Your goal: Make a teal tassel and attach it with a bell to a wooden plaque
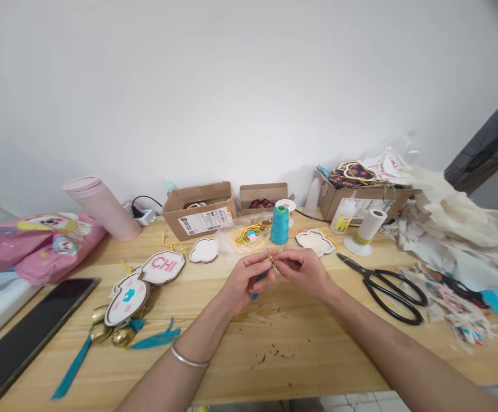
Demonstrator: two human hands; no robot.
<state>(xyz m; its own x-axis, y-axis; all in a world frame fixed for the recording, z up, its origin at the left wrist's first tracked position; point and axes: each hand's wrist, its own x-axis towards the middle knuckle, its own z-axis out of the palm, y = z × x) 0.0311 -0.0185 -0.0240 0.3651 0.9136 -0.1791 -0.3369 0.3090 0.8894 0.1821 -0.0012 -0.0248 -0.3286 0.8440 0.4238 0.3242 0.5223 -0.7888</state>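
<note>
Near the middle of the wooden table, my left hand [249, 280] and my right hand [303, 272] meet with fingertips nearly touching. Both pinch a thin yellow cord [271, 258] between them. Something blue, partly hidden by my left fingers, shows below that hand. Just behind the hands stands a teal thread spool [280, 225]. A clear plastic bag [242, 233] with yellow cords lies to its left. White cloud-shaped pieces lie on either side, one at the left [204, 250] and one at the right [315, 242].
Black scissors [386, 286] and fabric scraps [459, 309] lie right. Cloud-shaped pieces marked CHI [163, 267], brass bells [122, 336], teal tassels [154, 340] and a phone [30, 337] lie left. Cardboard boxes [200, 212], a glue bottle [344, 214] and a pink tumbler [103, 209] stand behind.
</note>
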